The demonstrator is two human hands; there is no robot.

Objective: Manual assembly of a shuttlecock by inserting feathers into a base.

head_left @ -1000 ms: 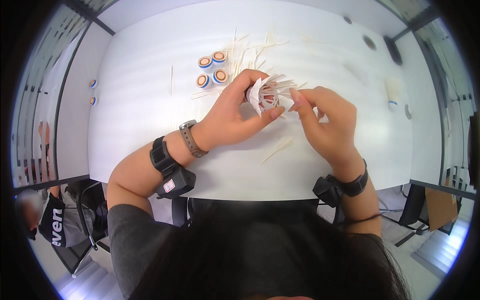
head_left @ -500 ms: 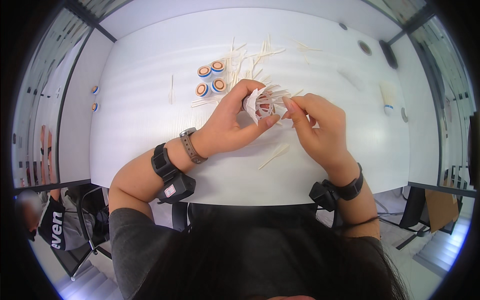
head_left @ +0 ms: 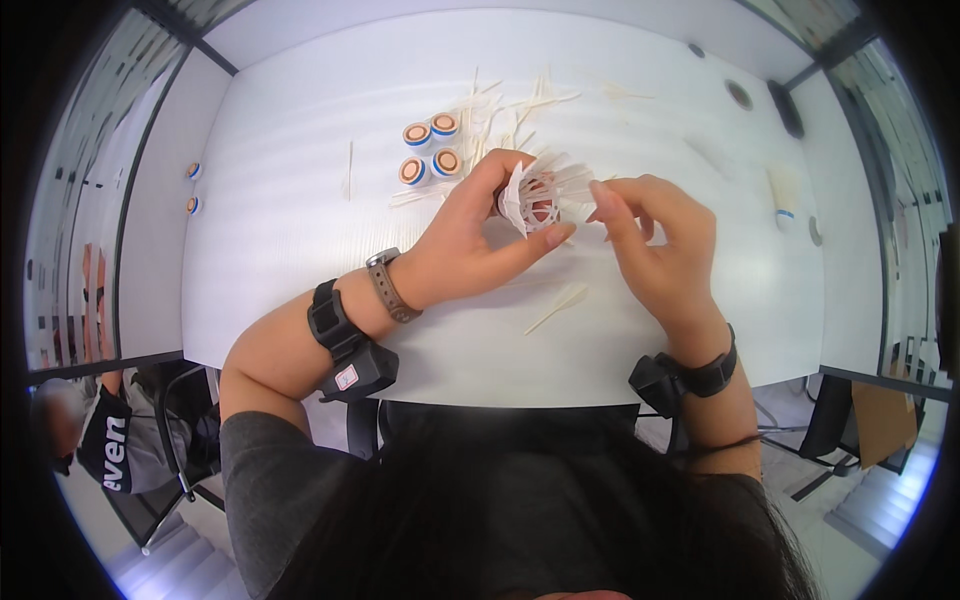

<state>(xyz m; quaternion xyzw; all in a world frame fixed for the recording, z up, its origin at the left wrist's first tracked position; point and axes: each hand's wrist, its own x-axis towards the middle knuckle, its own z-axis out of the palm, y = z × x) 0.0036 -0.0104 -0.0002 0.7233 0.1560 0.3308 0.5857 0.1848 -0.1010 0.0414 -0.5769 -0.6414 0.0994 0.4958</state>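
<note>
Shuttlecock clenched in left hand; right hand now slightly off it, fingers pinched, contents unclear, feather fitting ongoing.

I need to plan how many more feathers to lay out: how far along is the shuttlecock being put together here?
Done: several white feathers already stand in the shuttlecock, fanned around its base. In hand: the left hand grips it while the right hand works at its feather edge. Left: four round cork bases sit bare on the table, with loose feathers behind them and one in front.
</note>
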